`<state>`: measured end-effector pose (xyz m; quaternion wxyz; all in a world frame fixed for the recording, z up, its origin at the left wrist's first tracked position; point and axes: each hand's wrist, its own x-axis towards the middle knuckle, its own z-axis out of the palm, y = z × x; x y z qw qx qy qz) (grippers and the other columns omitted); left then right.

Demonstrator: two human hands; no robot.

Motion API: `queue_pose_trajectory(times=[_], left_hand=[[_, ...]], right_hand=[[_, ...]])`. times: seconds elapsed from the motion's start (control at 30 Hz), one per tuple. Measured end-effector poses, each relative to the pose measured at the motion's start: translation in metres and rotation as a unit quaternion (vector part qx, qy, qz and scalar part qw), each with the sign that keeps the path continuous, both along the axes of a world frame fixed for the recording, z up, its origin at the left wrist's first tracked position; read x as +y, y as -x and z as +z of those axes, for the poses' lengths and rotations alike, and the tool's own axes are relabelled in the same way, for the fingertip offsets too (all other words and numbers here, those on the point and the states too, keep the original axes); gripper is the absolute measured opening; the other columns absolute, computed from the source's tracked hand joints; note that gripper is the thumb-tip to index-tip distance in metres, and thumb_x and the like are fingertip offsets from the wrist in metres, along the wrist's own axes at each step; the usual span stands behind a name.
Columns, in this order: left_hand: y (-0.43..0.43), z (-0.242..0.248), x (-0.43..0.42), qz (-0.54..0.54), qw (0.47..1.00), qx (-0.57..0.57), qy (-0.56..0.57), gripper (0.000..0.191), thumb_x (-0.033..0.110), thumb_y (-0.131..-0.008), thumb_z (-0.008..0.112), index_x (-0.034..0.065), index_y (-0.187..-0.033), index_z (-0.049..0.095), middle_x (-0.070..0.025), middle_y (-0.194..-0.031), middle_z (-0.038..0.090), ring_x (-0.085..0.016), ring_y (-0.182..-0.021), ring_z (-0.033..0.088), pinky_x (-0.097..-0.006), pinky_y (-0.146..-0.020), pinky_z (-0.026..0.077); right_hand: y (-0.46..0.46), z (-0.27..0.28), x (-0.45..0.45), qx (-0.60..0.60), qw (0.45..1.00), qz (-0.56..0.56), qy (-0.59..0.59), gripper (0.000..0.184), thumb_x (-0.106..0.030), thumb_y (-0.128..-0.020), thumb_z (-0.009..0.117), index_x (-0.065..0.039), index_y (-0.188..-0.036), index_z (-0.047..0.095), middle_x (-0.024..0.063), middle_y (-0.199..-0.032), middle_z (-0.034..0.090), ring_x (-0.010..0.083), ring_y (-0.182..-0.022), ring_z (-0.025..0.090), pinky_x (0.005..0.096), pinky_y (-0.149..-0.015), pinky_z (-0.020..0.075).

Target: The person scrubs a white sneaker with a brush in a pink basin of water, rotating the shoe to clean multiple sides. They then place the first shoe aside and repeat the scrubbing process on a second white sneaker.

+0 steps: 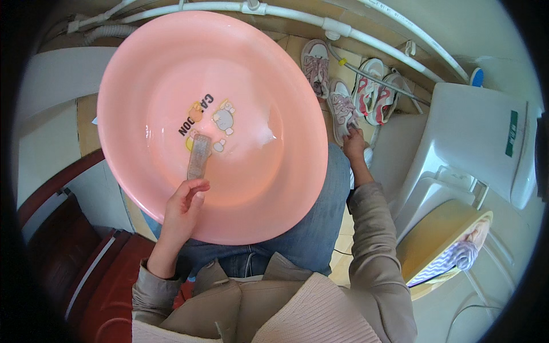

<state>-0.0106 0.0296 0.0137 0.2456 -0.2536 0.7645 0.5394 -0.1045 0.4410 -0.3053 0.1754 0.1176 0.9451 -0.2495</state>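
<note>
A large pink plastic basin (257, 210) rests tilted across my lap; cartoon figures and dark lettering are printed on its floor. My left hand (182, 210) reaches over the near rim, thumb and fingers pinching the lower end of a flat, greyish translucent bar (199, 156). What the bar is cannot be told. Down at the floor to the right, my right hand (354, 145) grips the near end of a pink-and-white sneaker (342, 107). Its fingertips are partly hidden at the shoe's opening. The matching sneaker (316, 68) stands just beyond it.
White-and-red sneakers (369, 88) stand by the wall under white pipes (300, 16) and a grey hose (381, 81). At right are a white toilet tank (467, 137) and a yellow basin (429, 244) holding cloth. A dark red chair (107, 291) is at left.
</note>
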Motion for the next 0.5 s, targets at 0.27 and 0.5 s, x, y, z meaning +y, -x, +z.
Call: queue_pose_trajectory(times=[0.27, 0.5], left_hand=[[-0.017, 0.014, -0.005, 0.002, 0.997, 0.076, -0.031, 0.020, 0.007, -0.095, 0.048, -0.0019, -0.111, 0.055, -0.0075, -0.106, 0.061, -0.015, -0.105, 0.057, -0.0293, -0.095, 0.042], [-0.036, 0.025, -0.012, 0.035, 0.985, 0.140, -0.097, 0.020, 0.008, -0.094, 0.051, -0.0021, -0.111, 0.055, -0.0072, -0.105, 0.061, -0.014, -0.102, 0.057, -0.0280, -0.092, 0.044]], right_hand=[[-0.021, 0.163, -0.016, 0.171, 0.984, -0.034, 0.030, 0.022, 0.001, -0.076, 0.063, 0.002, -0.098, 0.063, 0.0139, -0.091, 0.054, 0.0270, -0.076, 0.059, 0.0346, -0.072, 0.0491], [-0.086, 0.316, -0.044, 0.294, 0.945, -0.081, 0.118, 0.017, 0.005, -0.081, 0.061, 0.002, -0.098, 0.059, 0.0114, -0.100, 0.049, 0.0236, -0.091, 0.053, 0.0306, -0.078, 0.0458]])
